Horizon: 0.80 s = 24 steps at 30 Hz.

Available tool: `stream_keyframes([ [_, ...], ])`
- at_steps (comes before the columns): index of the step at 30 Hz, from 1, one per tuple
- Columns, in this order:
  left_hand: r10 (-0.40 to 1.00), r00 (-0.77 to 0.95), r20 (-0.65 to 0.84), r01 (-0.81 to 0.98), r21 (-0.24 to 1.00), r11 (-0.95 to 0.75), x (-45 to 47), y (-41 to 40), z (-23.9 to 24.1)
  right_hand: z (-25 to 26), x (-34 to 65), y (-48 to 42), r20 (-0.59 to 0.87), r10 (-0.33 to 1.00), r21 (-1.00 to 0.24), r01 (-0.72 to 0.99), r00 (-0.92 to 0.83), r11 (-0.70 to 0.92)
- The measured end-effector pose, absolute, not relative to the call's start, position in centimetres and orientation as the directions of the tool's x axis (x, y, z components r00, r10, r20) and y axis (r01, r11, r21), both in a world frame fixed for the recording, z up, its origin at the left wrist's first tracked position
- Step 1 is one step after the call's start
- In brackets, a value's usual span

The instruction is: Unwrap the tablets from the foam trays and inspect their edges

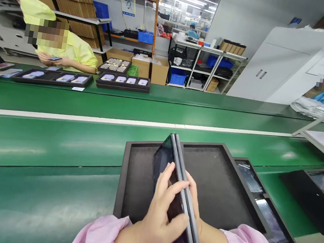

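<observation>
Two dark tablets with grey edges stand on their long sides, pressed face to back or face to face; which, I cannot tell. The left tablet [163,151] turns a glossy black face to the left, with a small white label near its lower end. Behind it is the right tablet [180,154], mostly edge-on. My left hand [162,210] lies against the glossy face, its fingertips and thumb at the top edges. From the other side my right hand [196,202] grips the pair, fingers partly hidden. Beneath them is a shallow black tray [217,180].
A green conveyor belt [52,146] runs across in front. More trays with tablets [248,177] lie at the right. Across the belt, a person in yellow [77,51] holds a small device beside black trays of cards [123,84]. A metal stand [317,141] rises at far right.
</observation>
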<state>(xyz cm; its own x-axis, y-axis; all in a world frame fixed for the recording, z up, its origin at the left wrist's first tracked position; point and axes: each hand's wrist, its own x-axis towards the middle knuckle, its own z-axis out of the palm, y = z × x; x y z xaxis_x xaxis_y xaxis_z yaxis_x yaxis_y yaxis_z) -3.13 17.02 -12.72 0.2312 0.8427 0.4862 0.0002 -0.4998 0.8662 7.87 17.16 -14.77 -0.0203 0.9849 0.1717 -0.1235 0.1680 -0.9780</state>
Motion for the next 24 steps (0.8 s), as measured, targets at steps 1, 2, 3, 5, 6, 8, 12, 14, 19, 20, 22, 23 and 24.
stream_keyframes([
  [1,0.815,0.213,0.539,0.026,0.831,-0.556,-3.2,17.4,-13.2,-14.8,7.9,17.3,0.224,0.975,-0.97,-0.097,-0.011,0.222],
  [2,0.776,0.208,0.595,0.054,0.786,-0.616,-3.4,17.7,-13.6,-14.9,8.0,17.5,0.291,0.957,-0.955,-0.061,0.01,0.291],
  [3,0.732,0.217,0.645,0.081,0.736,-0.672,-3.5,18.0,-13.9,-14.9,8.0,17.7,0.371,0.928,-0.928,-0.018,0.034,0.372],
  [5,0.632,0.231,0.739,0.124,0.622,-0.773,-3.5,18.5,-13.9,-14.9,7.9,18.2,0.538,0.841,-0.843,0.062,0.067,0.534],
  [6,0.582,0.232,0.779,0.138,0.566,-0.813,-3.4,18.7,-13.5,-14.6,7.8,18.6,0.6,0.797,-0.8,0.079,0.067,0.595],
  [8,0.525,0.192,0.829,0.161,0.501,-0.85,-3.0,19.0,-11.9,-13.4,7.4,19.3,0.655,0.752,-0.756,0.043,0.077,0.654],
  [12,0.675,0.036,0.737,0.096,0.67,-0.737,-1.9,20.0,-6.6,-8.7,6.1,21.1,0.552,0.816,-0.793,-0.196,0.169,0.577],
  [14,0.812,0.005,0.584,-0.022,0.812,-0.584,-1.5,20.8,-4.2,-6.6,5.6,22.0,0.447,0.879,-0.813,-0.333,0.166,0.477],
  [19,0.968,-0.063,0.244,-0.281,0.926,-0.252,-0.8,22.7,-2.5,-5.4,5.0,24.0,0.264,0.953,-0.839,-0.453,0.146,0.302],
  [20,0.974,-0.07,0.215,-0.305,0.925,-0.227,-0.7,22.9,-2.6,-5.6,5.0,24.3,0.244,0.96,-0.841,-0.463,0.141,0.281],
  [22,0.979,-0.092,0.18,-0.331,0.922,-0.201,-0.7,23.2,-2.9,-6.1,5.0,24.7,0.219,0.968,-0.843,-0.477,0.119,0.249],
  [23,0.98,-0.104,0.171,-0.336,0.921,-0.197,-0.7,23.3,-3.1,-6.2,4.9,24.9,0.21,0.971,-0.842,-0.485,0.11,0.237],
  [24,0.979,-0.117,0.165,-0.34,0.92,-0.196,-0.7,23.3,-3.2,-6.3,4.9,25.0,0.202,0.973,-0.84,-0.491,0.107,0.229],
])
